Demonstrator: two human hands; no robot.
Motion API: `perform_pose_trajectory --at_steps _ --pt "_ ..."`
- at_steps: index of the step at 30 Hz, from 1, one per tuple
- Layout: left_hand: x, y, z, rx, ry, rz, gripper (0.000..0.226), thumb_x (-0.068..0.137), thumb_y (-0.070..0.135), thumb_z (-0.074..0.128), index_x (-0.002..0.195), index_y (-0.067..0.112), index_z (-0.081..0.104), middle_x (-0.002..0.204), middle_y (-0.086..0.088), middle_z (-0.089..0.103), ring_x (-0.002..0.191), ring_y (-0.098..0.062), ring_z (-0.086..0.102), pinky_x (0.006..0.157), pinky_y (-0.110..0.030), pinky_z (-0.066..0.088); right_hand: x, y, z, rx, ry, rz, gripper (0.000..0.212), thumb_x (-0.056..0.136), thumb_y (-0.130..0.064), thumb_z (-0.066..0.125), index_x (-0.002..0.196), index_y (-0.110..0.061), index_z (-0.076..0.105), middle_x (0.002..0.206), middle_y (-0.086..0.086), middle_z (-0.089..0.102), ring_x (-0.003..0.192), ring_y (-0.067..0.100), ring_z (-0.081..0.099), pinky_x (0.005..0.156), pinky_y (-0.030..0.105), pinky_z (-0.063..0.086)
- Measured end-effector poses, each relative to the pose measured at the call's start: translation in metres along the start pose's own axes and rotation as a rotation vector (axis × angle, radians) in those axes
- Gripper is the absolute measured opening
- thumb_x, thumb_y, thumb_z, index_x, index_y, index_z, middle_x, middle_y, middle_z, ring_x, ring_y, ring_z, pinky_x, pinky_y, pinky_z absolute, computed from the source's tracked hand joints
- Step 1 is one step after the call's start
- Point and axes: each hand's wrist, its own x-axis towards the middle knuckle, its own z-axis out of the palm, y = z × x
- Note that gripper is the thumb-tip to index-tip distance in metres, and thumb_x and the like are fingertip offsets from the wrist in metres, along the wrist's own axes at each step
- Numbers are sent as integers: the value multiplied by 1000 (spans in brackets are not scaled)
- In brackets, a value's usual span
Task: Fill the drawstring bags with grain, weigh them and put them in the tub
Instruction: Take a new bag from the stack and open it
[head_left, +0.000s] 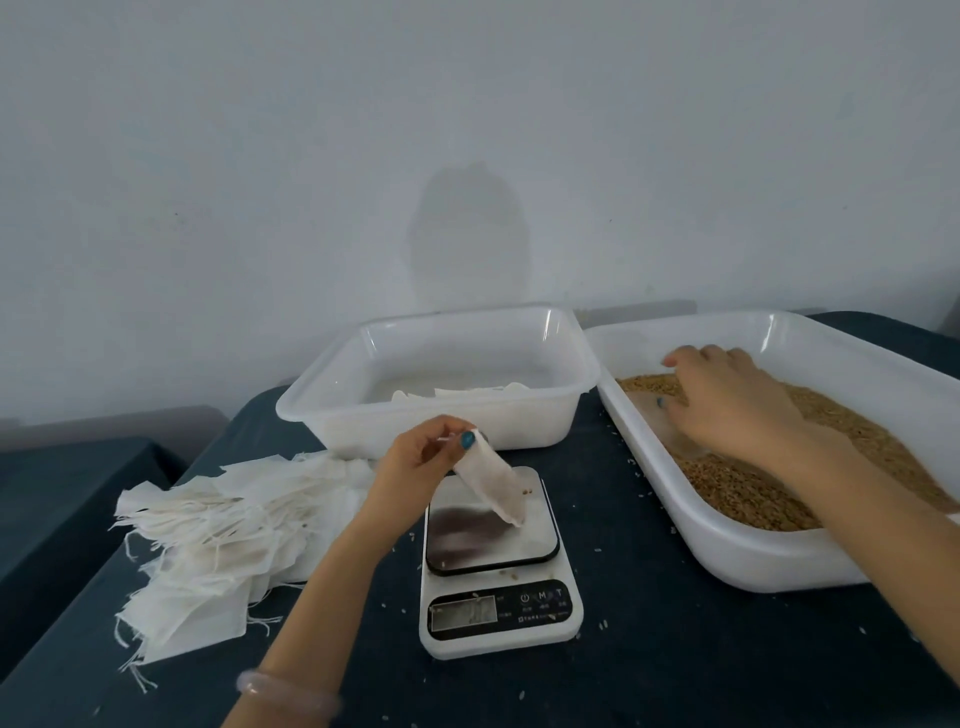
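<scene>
Pinching the drawstring bag (491, 486) by its mouth, my left hand (415, 460) hangs it just over the scale (498, 618). My right hand (727, 400) curls down into the grain (753, 493); whether it has closed on a handful I cannot tell. I should spread the bag's mouth wide and pour slowly. Beyond my left hand waits the tub (519, 423), and the empty bags (208, 530) lie to that hand's left.

Dark-covered bench (649, 649) carries drawstring bags (218, 535) heaped left, scale (498, 597) centre, white tub (519, 421) behind it, grain tub (727, 561) right, stray grains (631, 460) scattered between.
</scene>
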Motion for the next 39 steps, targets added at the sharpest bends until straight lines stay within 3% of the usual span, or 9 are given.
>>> perform_pose_trajectory --at_steps 3,8,13,15,21,30,36,39 --pt "-9 -18 -3 30 8 -61 16 101 19 53 96 21 67 91 14 70 89 -4 63 79 -15 48 -13 -32 -2 188 87 -163 44 98 -25 49 141 -19 42 133 2 53 123 22 44 95 36 43" --pt "-10 -20 -7 6 124 -23 25 103 32 44 104 20 66 103 12 71 99 -1 65 82 -9 46 -26 -84 25 546 76 -337 31 98 -17 50 127 -26 52 113 -15 59 105 3 52 88 19 42" --pt "-9 -26 -11 28 303 -76 25 104 38 42 103 25 64 102 15 71 96 -1 65 84 -21 49 -19 -99 83 722 41 -137 1 99 -27 51 99 -28 50 84 -15 57 73 0 55 57 15 35" --pt "-9 -30 -16 84 369 -136 24 102 43 45 101 26 63 98 14 71 91 -6 65 82 -28 51 -17 -93 106 784 14 1 8 100 -31 49 99 -24 51 79 -10 58 67 3 55 53 20 34" --pt "-11 -34 -23 423 305 -247 27 94 56 50 91 32 61 85 12 68 80 -9 64 66 -28 43 -17 -78 130 949 55 140 14 102 -29 49 101 -18 56 77 -4 58 66 8 55 56 22 36" --pt "-18 -22 -20 529 236 -223 36 94 65 44 79 34 57 64 18 64 66 -5 60 60 -28 40 -21 -78 128 1003 60 134 16 103 -26 47 100 -14 56 79 0 60 66 11 55 58 23 39" --pt "-19 -18 -6 481 132 -171 9 88 46 64 83 39 61 65 14 62 57 -4 52 56 -26 38 -19 -77 129 1024 60 150 15 103 -26 46 101 -16 56 81 -4 60 72 8 56 61 20 38" --pt "-17 -15 4 452 118 -152 8 87 42 63 80 43 61 74 17 63 66 0 55 58 -25 40 -18 -77 129 1036 60 156 14 103 -26 46 99 -17 56 80 -5 59 70 7 56 60 19 38"
